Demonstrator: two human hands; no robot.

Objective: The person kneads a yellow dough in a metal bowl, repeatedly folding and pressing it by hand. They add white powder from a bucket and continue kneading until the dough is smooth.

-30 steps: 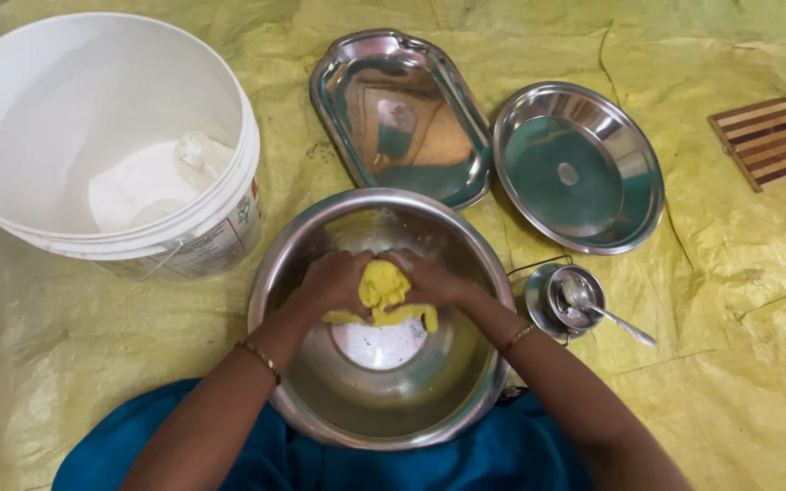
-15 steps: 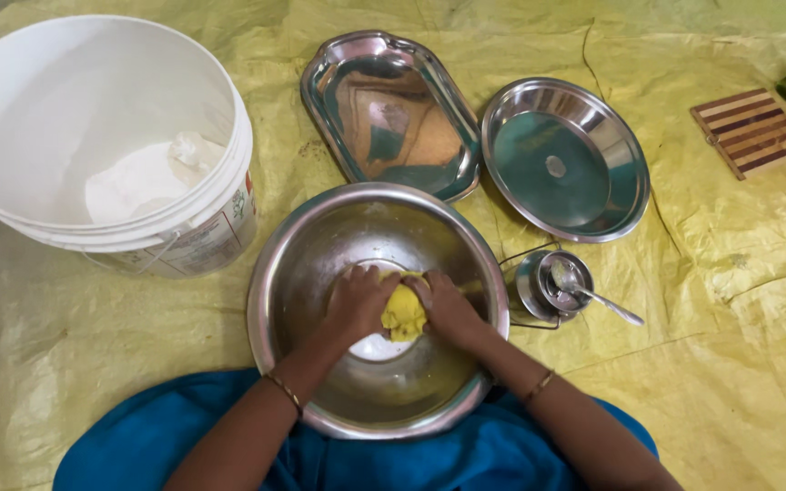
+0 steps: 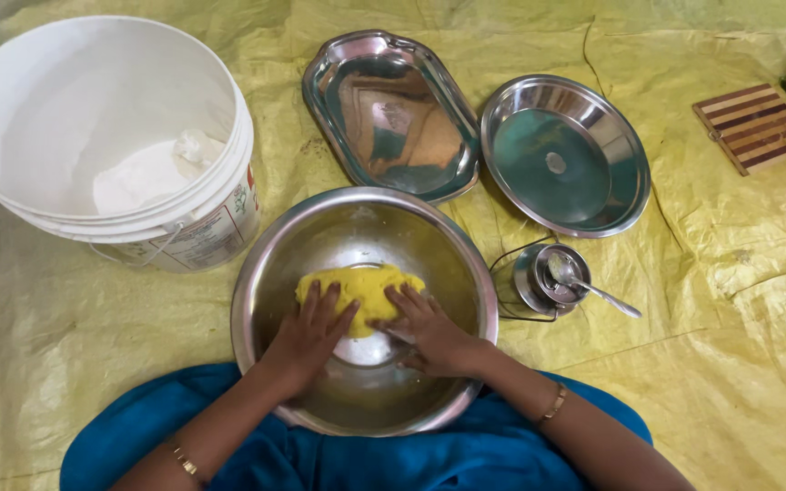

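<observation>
Crinkly yellow sheet [image 3: 730,364] covering the floor; left hand [image 3: 307,332] and right hand [image 3: 425,329] lying flat, pressing lumpy yellow dough [image 3: 361,286] in the steel bowl [image 3: 448,245]

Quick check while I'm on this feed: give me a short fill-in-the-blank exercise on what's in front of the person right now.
1. Both hands, left hand and right hand, press a lump of ____ dough.
2. The dough lies inside a round ____ bowl.
3. The white bucket stands on the bowl's ____ side.
4. A spoon rests in the small ____ pot.

Missing words: yellow; steel; left; steel
</observation>
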